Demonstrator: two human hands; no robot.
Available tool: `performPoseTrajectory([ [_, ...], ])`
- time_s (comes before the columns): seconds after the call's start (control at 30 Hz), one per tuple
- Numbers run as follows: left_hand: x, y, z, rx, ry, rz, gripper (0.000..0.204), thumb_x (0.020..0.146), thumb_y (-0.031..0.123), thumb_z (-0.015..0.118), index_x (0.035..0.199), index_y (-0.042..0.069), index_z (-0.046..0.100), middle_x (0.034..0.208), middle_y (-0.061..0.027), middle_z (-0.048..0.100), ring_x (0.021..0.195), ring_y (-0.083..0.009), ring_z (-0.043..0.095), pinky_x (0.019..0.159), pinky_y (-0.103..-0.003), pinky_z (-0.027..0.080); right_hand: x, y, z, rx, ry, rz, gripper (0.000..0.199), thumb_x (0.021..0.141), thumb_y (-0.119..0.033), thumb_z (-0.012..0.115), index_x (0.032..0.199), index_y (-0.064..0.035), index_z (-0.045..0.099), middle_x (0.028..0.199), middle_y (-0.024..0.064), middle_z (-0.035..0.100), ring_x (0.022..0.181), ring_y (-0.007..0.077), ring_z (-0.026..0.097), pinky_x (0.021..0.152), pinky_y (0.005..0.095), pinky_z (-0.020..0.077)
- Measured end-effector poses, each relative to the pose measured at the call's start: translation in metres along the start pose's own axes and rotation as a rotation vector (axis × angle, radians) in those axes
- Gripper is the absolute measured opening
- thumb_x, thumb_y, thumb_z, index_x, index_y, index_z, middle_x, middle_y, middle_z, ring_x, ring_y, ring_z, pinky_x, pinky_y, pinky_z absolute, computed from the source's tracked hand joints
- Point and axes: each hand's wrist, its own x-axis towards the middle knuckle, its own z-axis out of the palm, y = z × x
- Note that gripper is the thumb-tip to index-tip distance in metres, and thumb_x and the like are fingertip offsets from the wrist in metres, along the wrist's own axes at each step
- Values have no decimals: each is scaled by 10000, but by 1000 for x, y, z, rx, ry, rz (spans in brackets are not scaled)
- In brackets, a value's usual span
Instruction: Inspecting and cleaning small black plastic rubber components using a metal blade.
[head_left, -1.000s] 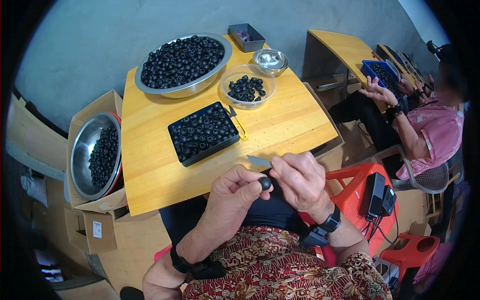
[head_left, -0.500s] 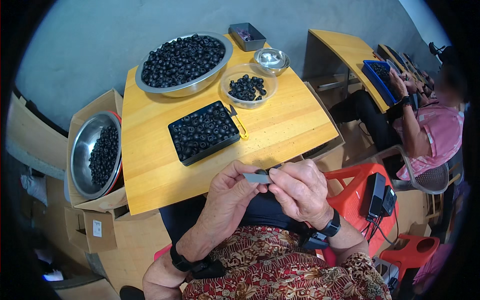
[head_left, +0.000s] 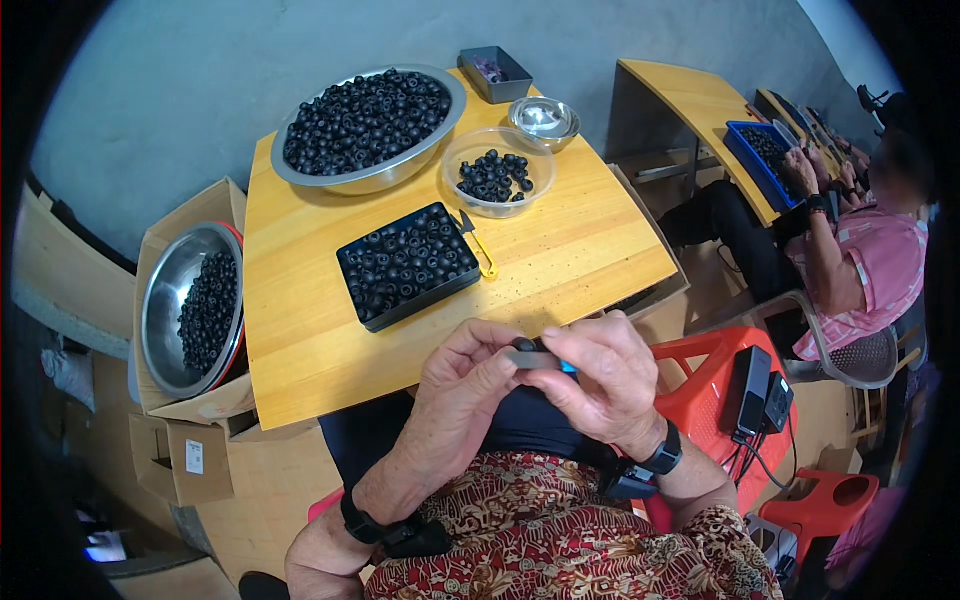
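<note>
Behind my yellow wooden table [head_left: 560,265] I see a grey-blue wall [head_left: 230,100]; to the table's right stand another yellow wooden table [head_left: 680,92] and a red plastic seat [head_left: 695,385]; below it is light brown floor [head_left: 265,490].

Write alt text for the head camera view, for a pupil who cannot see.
The left hand pinches a small black piece; the right hand, a thin grey blade. Beyond, a wooden table bears a metal bowl, a clear bowl and a black tray of similar pieces.
</note>
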Motion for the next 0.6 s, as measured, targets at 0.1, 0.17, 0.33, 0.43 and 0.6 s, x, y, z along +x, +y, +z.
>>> performPoseTrajectory([
  [0.1,0,-1,-1,1,2,-8,151,897,106,627,1028,42,588,1015,-56,641,944,-142,615,884,-312,481,-1,0,1,-10,-59,-35,433,631,-70,817,1042,-44,680,865,60,625,664,199,555,563,302,450],
  [0.17,1,-2,-3,38,-33,32,137,894,109,633,1011,46,596,980,-41,643,923,-135,614,868,-314,482,-3,2,1,-51,-86,-57,426,620,-51,805,1030,-41,689,838,52,611,661,194,550,561,295,451],
  [0.33,1,1,2,40,28,-13,114,887,106,641,976,46,603,939,-33,645,900,-126,611,853,-310,484,2,-5,-4,-104,-110,-110,413,612,-22,779,1016,-31,693,822,49,596,658,194,549,564,299,458],
  [0.43,0,2,3,31,44,-30,108,883,98,643,968,44,603,933,-34,646,899,-125,611,852,-306,486,0,-3,-4,-86,-106,-106,405,616,-11,766,1014,-26,690,822,56,597,660,197,553,567,303,461],
  [0.6,1,0,3,26,62,-21,109,884,83,637,977,38,601,946,-40,642,912,-127,611,860,-303,489,-3,2,0,-59,-75,-79,347,651,-18,738,990,-39,670,818,73,618,639,213,561,562,308,443],
])
